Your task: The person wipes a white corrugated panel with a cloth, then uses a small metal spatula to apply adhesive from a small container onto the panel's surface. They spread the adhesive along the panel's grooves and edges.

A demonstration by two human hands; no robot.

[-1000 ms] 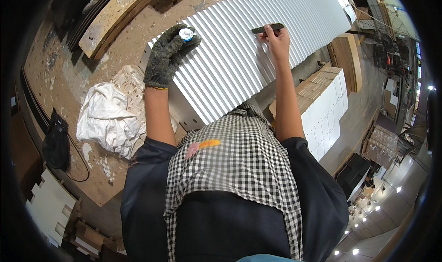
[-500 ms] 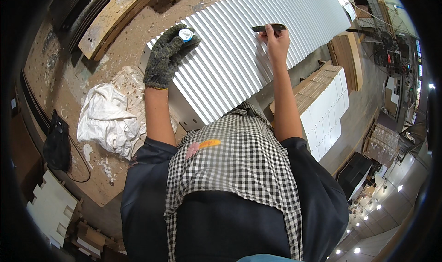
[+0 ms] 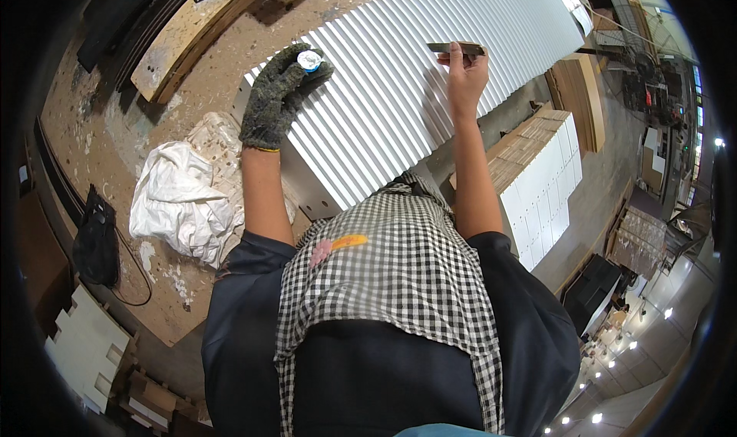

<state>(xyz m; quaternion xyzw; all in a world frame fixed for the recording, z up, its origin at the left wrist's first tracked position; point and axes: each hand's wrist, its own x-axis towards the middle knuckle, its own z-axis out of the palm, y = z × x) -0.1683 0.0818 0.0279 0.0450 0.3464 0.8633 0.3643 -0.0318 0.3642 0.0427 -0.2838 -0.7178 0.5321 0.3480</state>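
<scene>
My left hand [image 3: 272, 99], in a dark grey knit glove, is closed around a small round tub [image 3: 309, 61] with a white top and blue rim. It rests at the left edge of a long row of white panels [image 3: 384, 92], packed side by side with their edges up. Bare and pinching, my right hand [image 3: 467, 80] holds a dark, flat, narrow tool [image 3: 453, 48] level over the middle of the row. Its pointed end faces left, and I cannot make out its exact kind. A shadow of this hand falls on the panel edges.
A crumpled white cloth [image 3: 180, 199] lies on the paint-spattered bench [image 3: 84, 122] at left, with a black bag-like item [image 3: 97, 237] beyond it. A curved wooden piece [image 3: 188, 34] sits at the upper left. Stacked white-sided boards [image 3: 541, 184] stand at my right.
My right hand has shifted slightly right with the dark tool, which is turned to show more of its flat face. My left hand and the tub are almost unmoved.
</scene>
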